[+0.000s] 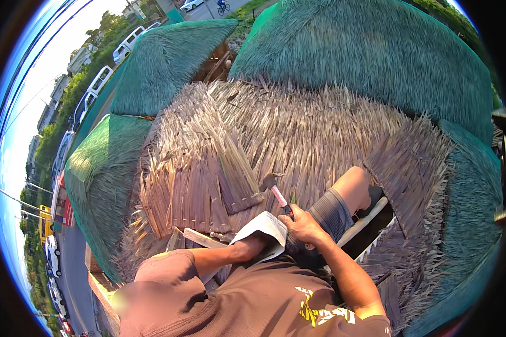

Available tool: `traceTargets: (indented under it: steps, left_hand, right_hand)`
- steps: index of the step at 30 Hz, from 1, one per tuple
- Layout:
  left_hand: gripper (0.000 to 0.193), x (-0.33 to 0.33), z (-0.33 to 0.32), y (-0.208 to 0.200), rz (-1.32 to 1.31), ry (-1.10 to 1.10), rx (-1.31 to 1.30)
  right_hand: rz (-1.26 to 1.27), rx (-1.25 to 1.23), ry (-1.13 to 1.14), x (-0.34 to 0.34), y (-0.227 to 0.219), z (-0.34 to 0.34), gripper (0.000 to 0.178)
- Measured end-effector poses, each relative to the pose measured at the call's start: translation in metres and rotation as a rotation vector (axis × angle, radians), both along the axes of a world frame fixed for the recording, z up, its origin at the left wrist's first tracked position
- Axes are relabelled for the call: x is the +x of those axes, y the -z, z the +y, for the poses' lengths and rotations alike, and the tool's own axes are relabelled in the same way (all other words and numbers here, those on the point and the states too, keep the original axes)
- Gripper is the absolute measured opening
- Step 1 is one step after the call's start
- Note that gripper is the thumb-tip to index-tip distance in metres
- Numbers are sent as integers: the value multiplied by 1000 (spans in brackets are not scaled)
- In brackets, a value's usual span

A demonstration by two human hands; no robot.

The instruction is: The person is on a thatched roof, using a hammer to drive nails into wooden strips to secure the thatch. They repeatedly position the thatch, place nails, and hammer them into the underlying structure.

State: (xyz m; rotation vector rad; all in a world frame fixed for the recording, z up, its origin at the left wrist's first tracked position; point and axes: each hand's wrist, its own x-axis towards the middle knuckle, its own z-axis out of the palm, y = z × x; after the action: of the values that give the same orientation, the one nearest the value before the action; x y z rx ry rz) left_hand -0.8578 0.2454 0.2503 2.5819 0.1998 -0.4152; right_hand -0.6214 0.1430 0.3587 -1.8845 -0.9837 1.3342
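Observation:
My right hand (pixel 305 226) is closed round the dark grip of a claw hammer (pixel 277 195). The hammer's pale pinkish shaft and dark metal head point up and away, over the thatch. My left hand (pixel 254 247) reaches into or under a white, stiff-looking pouch or cloth (pixel 262 224) at my lap, which hides its fingers. Just beyond the hands lie overlapping brown thatch panels (pixel 194 194) of dried leaf strips. My bent leg (pixel 351 188) in dark shorts rests on the right.
A loose thatch panel (pixel 407 160) slopes at the right. Wooden beams (pixel 203 238) show around an opening in the roof below me. Green-netted thatch roofs (pixel 365 45) surround this one. Beyond the left edge runs a road (pixel 76 275) with parked vehicles, and wires cross overhead.

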Motion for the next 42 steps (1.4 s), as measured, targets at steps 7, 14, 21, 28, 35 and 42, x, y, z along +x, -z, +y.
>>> traceTargets:
  steps: [7,14,21,28,35,42]
  left_hand:
    - [32,33,3,-94,389,-16,-100]
    - [21,115,19,-188,85,-418,-619]
    - [14,251,-59,-200,-231,-149,-610]
    - [35,327,-178,-154,-301,314,-605]
    - [12,353,-296,-50,275,278,-1058]
    - [14,359,-358,55,707,53,-978]
  right_hand:
    - [142,133,195,10,9,-4,31]
    - [654,426,470,41,-12,-36,30]
    - [1425,1223,769,78,-15,-101,30]
    - [1301,1667,1207,99,21,-210,35]
    - [1000,1606,1724,70,124,-331,20]
    - [477,-13,2249,-6,244,-455,24]
